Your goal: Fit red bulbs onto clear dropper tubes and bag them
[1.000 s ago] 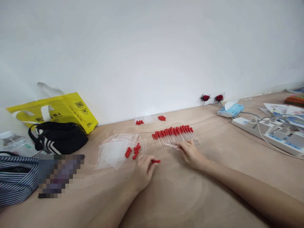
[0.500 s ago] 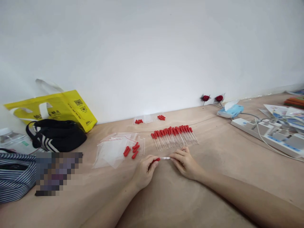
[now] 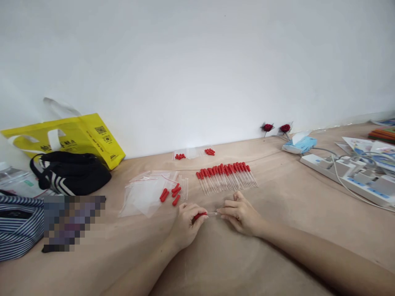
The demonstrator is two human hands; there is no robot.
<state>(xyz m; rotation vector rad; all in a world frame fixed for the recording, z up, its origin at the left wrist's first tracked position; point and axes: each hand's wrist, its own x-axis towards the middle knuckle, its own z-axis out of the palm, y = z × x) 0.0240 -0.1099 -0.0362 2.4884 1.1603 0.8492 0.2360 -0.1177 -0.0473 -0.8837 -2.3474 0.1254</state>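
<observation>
My left hand (image 3: 189,225) pinches a red rubber bulb (image 3: 200,215) between thumb and fingers. A clear thin tube (image 3: 212,213) runs from the bulb's right end to the fingertips of my right hand (image 3: 242,214), which are closed on it. Behind my hands lies a row of droppers (image 3: 226,174), red bulbs away from me and clear tubes toward me. Several loose red bulbs (image 3: 164,195) and some bare clear tubes (image 3: 185,188) lie left of the row, beside clear zip bags (image 3: 142,197).
Small bags with red bulbs (image 3: 191,153) lie near the wall. At left are a yellow bag (image 3: 77,135), a black bag (image 3: 80,172) and a striped cloth (image 3: 21,228). A tissue pack (image 3: 299,144), power strip (image 3: 348,179) and two dark red flowers are at right.
Both hands and the held bulb and tube have moved slightly toward me. More of the red bulb shows between my left fingers. The view has shifted a little.
</observation>
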